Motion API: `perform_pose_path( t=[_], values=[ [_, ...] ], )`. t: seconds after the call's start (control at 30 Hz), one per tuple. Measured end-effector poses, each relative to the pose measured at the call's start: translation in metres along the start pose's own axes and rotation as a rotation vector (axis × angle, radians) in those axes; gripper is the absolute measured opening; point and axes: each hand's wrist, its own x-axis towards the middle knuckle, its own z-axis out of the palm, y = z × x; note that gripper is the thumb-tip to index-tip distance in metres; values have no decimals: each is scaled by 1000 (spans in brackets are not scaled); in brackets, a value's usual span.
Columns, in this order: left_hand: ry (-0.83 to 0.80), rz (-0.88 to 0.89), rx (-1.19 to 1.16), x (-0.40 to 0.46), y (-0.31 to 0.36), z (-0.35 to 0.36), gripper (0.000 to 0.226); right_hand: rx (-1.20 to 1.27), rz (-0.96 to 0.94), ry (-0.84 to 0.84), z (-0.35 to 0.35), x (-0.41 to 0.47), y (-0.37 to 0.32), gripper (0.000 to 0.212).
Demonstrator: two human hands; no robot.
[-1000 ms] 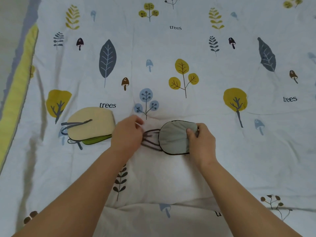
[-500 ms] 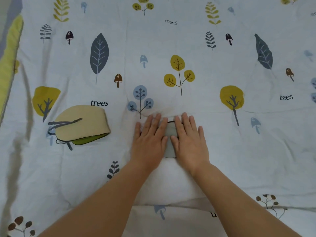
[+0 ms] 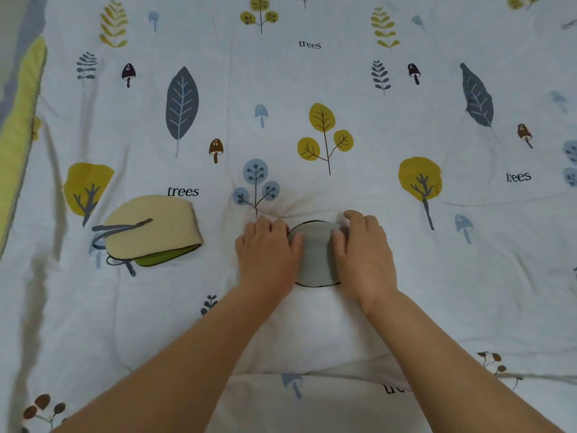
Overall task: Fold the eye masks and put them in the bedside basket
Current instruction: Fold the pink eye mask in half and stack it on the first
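Observation:
A folded grey eye mask (image 3: pixel 315 256) with a black rim lies on the quilt in front of me. My left hand (image 3: pixel 265 254) sits at its left edge with the fingers curled and the thumb on the fabric. At the right edge, my right hand (image 3: pixel 363 251) has its thumb on the mask and its fingers bent over the top corner. The mask's strap is hidden. A second mask (image 3: pixel 153 229), beige outside and green inside, lies folded to the left with its grey straps (image 3: pixel 118 228) across it. No basket is in view.
The printed quilt (image 3: pixel 312 126), white with leaves, trees and mushrooms, covers the whole bed. A yellow-green border (image 3: pixel 18 132) marks the bed's left edge. The quilt forms a soft raised fold under my forearms.
Half a second ago both hands lay flat over the grey mask. They have since drawn apart to its sides with fingers curled, uncovering its middle. One second ago the strap still showed at the left.

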Motion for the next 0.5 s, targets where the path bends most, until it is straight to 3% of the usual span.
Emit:
perform_pose_path(
  t=[0.13,0.27,0.5],
  values=[
    [-152,-72,-1,2,3,-3,36,13,215,-169,0,-1,-8,38],
    [-209,-101,-182,0,0,-9,27,162,234,-199,-1,-3,-13,29],
    [-69,-105,-404,-16,-22,-39,33,295,160,-186,-2,-14,-41,21]
  ],
)
